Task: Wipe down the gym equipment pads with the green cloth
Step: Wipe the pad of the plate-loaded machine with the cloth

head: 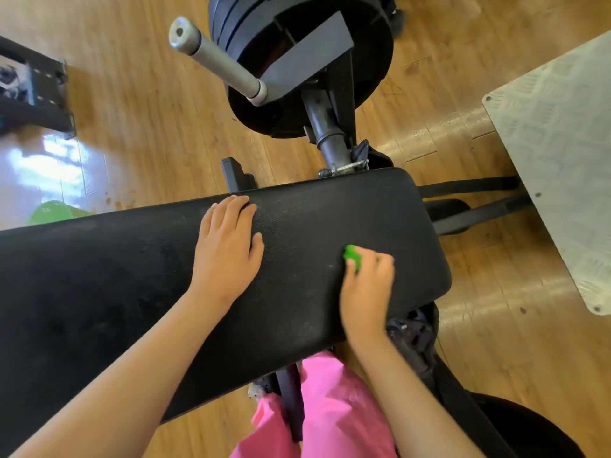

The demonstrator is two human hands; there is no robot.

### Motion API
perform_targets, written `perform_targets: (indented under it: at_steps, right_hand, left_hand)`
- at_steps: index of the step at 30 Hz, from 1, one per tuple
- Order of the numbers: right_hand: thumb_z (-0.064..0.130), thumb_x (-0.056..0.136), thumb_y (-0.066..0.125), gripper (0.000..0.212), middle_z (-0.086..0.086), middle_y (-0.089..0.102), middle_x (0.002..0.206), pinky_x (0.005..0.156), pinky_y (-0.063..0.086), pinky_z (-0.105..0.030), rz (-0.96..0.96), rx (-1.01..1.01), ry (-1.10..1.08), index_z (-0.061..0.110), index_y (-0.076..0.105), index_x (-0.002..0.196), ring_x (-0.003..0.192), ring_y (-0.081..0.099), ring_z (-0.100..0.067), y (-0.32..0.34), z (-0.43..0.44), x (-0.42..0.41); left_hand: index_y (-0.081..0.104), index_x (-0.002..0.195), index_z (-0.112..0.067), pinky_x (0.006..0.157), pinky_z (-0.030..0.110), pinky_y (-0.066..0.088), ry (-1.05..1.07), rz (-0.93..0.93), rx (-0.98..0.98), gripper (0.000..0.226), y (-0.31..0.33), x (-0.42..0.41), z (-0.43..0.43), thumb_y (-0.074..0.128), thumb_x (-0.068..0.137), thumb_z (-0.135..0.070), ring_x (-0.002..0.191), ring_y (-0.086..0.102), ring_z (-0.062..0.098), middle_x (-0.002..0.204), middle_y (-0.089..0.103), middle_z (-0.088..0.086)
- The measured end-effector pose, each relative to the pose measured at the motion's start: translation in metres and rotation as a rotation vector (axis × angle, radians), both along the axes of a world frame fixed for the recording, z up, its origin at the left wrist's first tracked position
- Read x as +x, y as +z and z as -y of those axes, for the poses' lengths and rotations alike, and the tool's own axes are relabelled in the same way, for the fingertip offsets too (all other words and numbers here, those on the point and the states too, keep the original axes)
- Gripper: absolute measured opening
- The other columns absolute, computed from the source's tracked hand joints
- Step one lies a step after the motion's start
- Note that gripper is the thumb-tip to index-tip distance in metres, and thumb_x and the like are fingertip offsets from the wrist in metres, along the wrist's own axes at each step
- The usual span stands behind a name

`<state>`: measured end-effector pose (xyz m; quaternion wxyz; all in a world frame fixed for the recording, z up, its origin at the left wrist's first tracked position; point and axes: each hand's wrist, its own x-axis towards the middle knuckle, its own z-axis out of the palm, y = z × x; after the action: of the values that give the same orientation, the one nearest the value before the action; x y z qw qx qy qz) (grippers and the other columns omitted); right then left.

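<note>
Viewing from the head camera, looking down: the black pad (132, 292) fills the middle band of the frame. Its long axis runs from the left edge toward the centre right, rising slightly as it goes, and its rounded end points to the right of the frame. The near long edge slants from the lower left up to the right. Surface: black, finely grained upholstery, matt, with faint pale specks and dull smears near the middle.

The green cloth (352, 256) lies on the pad right of centre, near the rounded end. It is bright green and bunched small. Only a crumpled tip shows, at the upper left side of the right hand (367, 289); the remainder is covered by the fingers. The right hand is palm down with its fingers curled round the cloth, holding it against the pad. This hand is slightly blurred.

The left hand (228, 246) rests palm down on the pad at frame centre, fingers straight and held together, holding nothing. Its fingertips reach the far long edge. The two hands are apart.

Above the pad, at upper centre, stand stacked black weight plates (363, 61) with a grey steel bar (215, 61) pointing to the upper left. A patterned grey metal plate (562, 143) occupies the right edge. Pink fabric (334, 421) shows below the pad at lower centre. The floor (132, 110) is glossy wood
</note>
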<state>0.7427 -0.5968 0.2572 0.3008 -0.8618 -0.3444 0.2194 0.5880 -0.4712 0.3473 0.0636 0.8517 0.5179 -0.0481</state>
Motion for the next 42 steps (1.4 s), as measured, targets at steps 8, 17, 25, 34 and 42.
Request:
perform_targets:
  at_steps: [8,17,25,34,42]
  right_hand:
    - [0.028,0.091,0.048,0.022,-0.005,0.054,0.09,0.059,0.048,-0.03,0.011,0.262,0.47,0.019,0.063,0.104,0.077,0.054,-0.02,0.043,0.007,-0.08]
    - [0.017,0.096,0.051,0.016,-0.013,0.05,0.101,0.071,0.048,-0.034,0.09,-0.112,0.031,0.005,0.055,0.106,0.09,0.054,-0.029,-0.02,0.03,0.056]
    - [0.019,0.087,0.059,0.018,-0.008,0.052,0.093,0.063,0.046,-0.035,0.038,0.135,0.267,0.017,0.059,0.105,0.078,0.053,-0.024,0.043,0.017,-0.083]
    - [0.023,0.092,0.054,0.023,-0.008,0.051,0.107,0.087,0.046,-0.033,0.02,0.059,0.237,0.02,0.065,0.112,0.096,0.053,-0.023,-0.009,0.06,0.004]
    - [0.016,0.097,0.049,0.022,-0.021,0.048,0.112,0.077,0.034,-0.03,0.106,-0.167,-0.106,0.004,0.054,0.115,0.098,0.048,-0.034,-0.05,0.07,0.098]
  left_hand:
    - [0.055,0.13,-0.004,0.114,0.045,0.028,0.005,-0.065,0.007,0.044,0.021,-0.029,0.053,0.059,0.089,-0.02,0.134,0.04,0.027,0.138,0.05,0.011]
    - [0.05,0.134,-0.003,0.116,0.045,0.023,-0.016,-0.091,0.045,0.048,0.014,-0.037,0.065,0.042,0.092,-0.026,0.137,0.037,0.027,0.141,0.048,0.012]
    - [0.05,0.134,-0.003,0.117,0.045,0.022,-0.021,-0.073,0.053,0.047,0.013,-0.039,0.067,0.042,0.092,-0.023,0.137,0.036,0.027,0.142,0.047,0.012]
    - [0.05,0.133,-0.003,0.117,0.045,0.021,-0.025,-0.046,0.056,0.046,0.013,-0.039,0.067,0.04,0.093,-0.024,0.136,0.037,0.028,0.141,0.048,0.013]
    - [0.051,0.133,-0.004,0.117,0.044,0.021,-0.033,-0.024,0.038,0.045,0.014,-0.042,0.067,0.041,0.093,-0.023,0.136,0.037,0.027,0.141,0.049,0.012]
